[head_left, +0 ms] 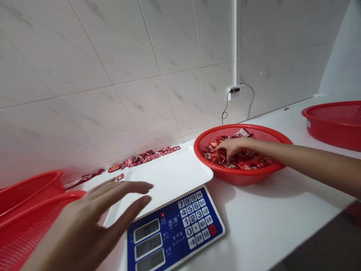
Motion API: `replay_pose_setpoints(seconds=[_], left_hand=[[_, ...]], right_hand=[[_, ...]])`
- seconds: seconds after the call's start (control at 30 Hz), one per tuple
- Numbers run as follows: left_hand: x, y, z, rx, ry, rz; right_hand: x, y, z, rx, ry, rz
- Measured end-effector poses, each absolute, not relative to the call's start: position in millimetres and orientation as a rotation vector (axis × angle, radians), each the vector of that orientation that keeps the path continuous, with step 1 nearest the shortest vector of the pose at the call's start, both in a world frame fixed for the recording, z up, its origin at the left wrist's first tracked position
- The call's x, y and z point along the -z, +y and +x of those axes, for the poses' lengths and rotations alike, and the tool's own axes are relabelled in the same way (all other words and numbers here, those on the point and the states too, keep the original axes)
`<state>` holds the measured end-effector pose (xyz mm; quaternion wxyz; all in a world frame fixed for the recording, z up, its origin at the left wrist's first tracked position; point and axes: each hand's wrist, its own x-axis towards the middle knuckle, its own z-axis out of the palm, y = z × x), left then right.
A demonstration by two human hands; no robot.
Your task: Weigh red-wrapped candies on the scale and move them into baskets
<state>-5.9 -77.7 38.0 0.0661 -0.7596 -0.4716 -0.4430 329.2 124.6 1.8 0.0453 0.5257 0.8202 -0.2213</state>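
Observation:
My left hand point(90, 216) hovers over the left edge of the white tray point(169, 173) on top of a blue-and-white digital scale point(175, 229). Its thumb and fingers are apart, with nothing between them. At the right, my right hand point(232, 147) reaches into a round red plastic basket point(242, 176) among many small red wrapped packets point(251, 162). The thumb points down and the forefinger stretches out, apart from each other; the other fingertips are hidden. No packet shows lifted in this hand. Nothing lies on the tray.
Red packets point(152, 156) lie in a row along the tiled wall behind the tray. Red baskets point(28, 210) stand at the left, another red basket point(335, 126) at the far right. A wall socket point(236, 93) with a plugged-in cable is above the packet basket.

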Motion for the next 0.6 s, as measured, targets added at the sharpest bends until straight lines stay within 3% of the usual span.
replay_pose_setpoints(seconds=[0.1, 0.4, 0.6], left_hand=[[-51, -66, 19, 1.136, -1.280, -2.491], [-62, -34, 27, 1.451, -1.384, -2.414], [-44, -17, 21, 1.556, -1.497, -2.471]], right_hand=[[-5, 121, 339, 0.768, 2.552, 1.659], [-53, 110, 360, 0.997, 2.789, 1.998], [-78, 79, 301, 1.671, 3.169, 1.700]])
